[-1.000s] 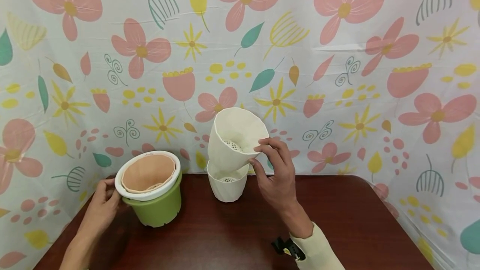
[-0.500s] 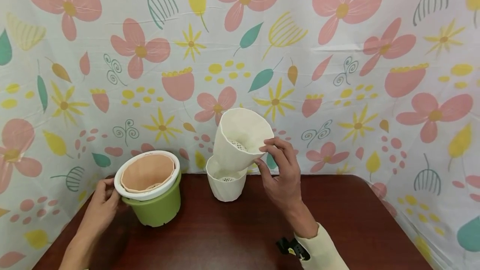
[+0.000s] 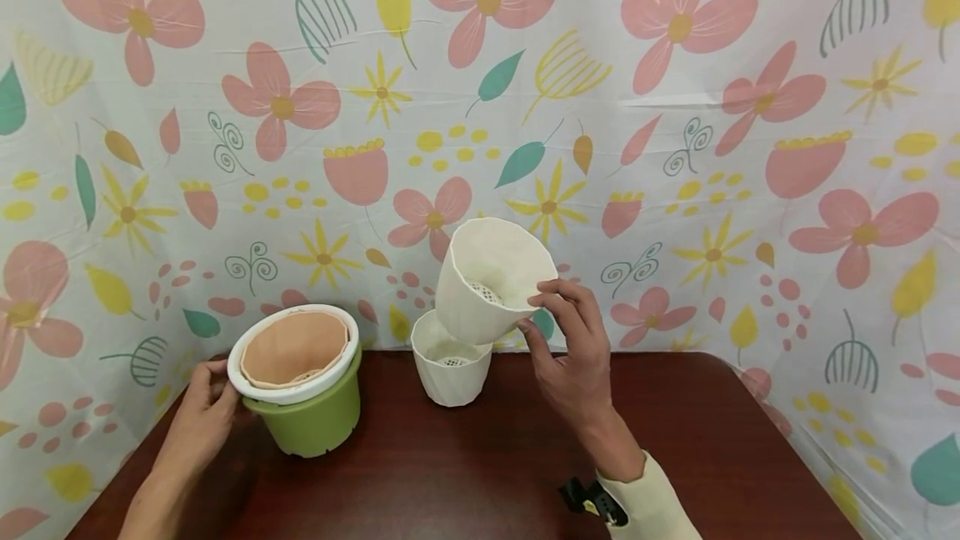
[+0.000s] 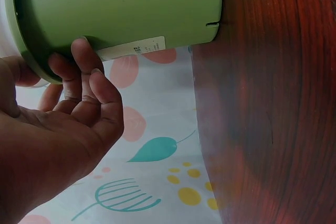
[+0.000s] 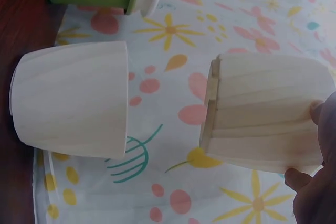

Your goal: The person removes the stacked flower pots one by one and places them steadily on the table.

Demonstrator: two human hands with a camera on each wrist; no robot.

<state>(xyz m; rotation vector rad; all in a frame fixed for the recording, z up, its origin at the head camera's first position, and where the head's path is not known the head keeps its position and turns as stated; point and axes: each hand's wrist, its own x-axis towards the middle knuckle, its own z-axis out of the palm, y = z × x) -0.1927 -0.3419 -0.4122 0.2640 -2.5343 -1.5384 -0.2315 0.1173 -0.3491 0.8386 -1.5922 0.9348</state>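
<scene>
My right hand (image 3: 573,348) pinches the rim of a white flower pot (image 3: 476,307) between thumb and fingers and holds it up, tilted with its mouth toward me. Below it a second white flower pot (image 3: 452,377) stands upright on the table; the right wrist view shows a gap between the raised pot (image 5: 268,111) and the standing one (image 5: 73,100). At the left, a green flower pot (image 3: 311,423) carries a white-rimmed pot (image 3: 247,382) and a peach pot (image 3: 292,344) nested inside. My left hand (image 4: 79,98) grips the stack's rim, fingers under the green lip.
The dark reddish-brown table (image 3: 420,490) has its back edge against a floral curtain (image 3: 600,90). A black strap-like device (image 3: 592,502) sits at my right wrist, by the cream sleeve (image 3: 648,498). A printed label (image 4: 136,47) is stuck on the green pot's side.
My right hand has moved slightly to the right with the raised white pot, uncovering more of the standing pot's mouth. The left hand and the stack stay in place.
</scene>
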